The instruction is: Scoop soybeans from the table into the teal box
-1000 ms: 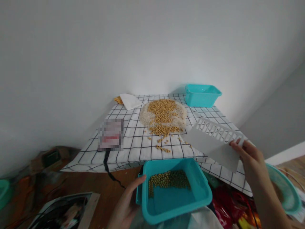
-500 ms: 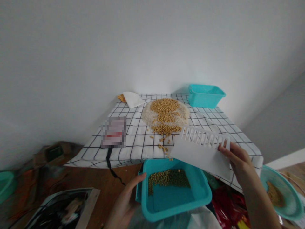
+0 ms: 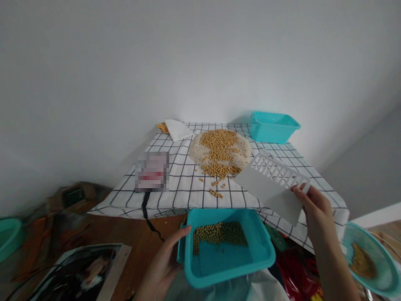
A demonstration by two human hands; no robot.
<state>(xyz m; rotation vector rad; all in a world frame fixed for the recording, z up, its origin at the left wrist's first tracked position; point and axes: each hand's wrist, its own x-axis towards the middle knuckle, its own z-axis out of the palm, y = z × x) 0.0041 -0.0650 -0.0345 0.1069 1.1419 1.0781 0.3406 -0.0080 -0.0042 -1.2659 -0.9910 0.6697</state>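
Observation:
My left hand [image 3: 166,261] grips the left rim of a teal plastic bin [image 3: 230,276], held just below the table's front edge. Soybeans [image 3: 219,234] cover part of its floor, mostly along the back. In my right hand [image 3: 315,205] is a white plastic board with a row of slots [image 3: 269,186], tilted above the right half of the table. On the tablecloth ahead lies a heap of soybeans [image 3: 219,142] over a round bed of white grains [image 3: 196,150]. Some loose soybeans [image 3: 216,193] are scattered between the heap and the front edge.
A second teal bin [image 3: 274,129] stands at the back right of the checked tablecloth [image 3: 181,188]. A white cloth or paper [image 3: 177,129] lies back left, near a blurred-out flat item [image 3: 152,171] with a black strap. A basin [image 3: 369,259] is low right; an open box [image 3: 84,271] is low left.
My right hand has lifted and turned the slotted board, moving it right, away from the bin and beans. Fewer soybeans lie at the table's front edge. My left hand still holds the bin.

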